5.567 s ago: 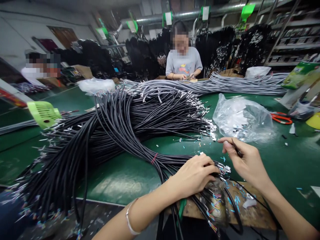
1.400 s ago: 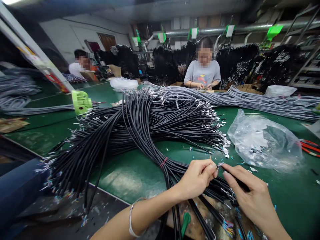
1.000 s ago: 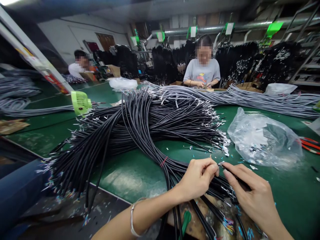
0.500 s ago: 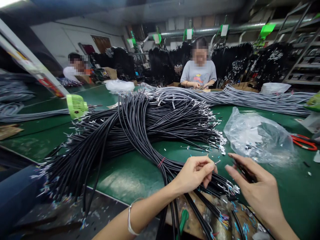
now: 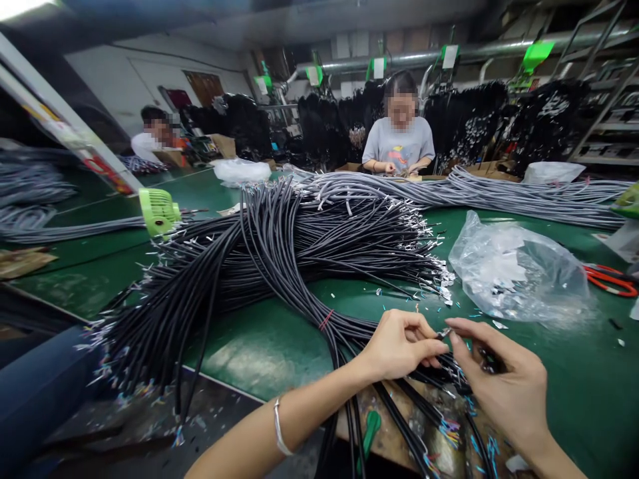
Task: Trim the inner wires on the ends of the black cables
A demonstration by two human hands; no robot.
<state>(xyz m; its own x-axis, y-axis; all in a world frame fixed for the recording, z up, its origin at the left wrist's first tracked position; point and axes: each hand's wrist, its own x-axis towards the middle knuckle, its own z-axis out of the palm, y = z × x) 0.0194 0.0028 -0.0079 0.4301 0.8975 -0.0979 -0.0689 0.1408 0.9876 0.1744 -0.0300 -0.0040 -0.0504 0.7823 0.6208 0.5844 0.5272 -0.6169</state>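
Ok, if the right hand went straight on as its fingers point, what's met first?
Likely the silvery cable end by the left hand; the right hand looks very close to it, but depth is unclear, so they may touch.

The black cables (image 5: 279, 279) have uniformly black jackets, with a red tie (image 5: 326, 320) around the front bundle. The exposed conductors (image 5: 450, 432) at the lower right are multicoloured, including blue, orange and purple. The rear cables (image 5: 504, 194) are plain grey. The tabletop (image 5: 244, 356) is dark green; the desk fan (image 5: 158, 213) is lime green. The plastic bag (image 5: 564, 279) is translucent whitish. The looped handles (image 5: 610, 281) are orange-red. The co-worker's T-shirt (image 5: 372, 141) is grey with a multicoloured print.
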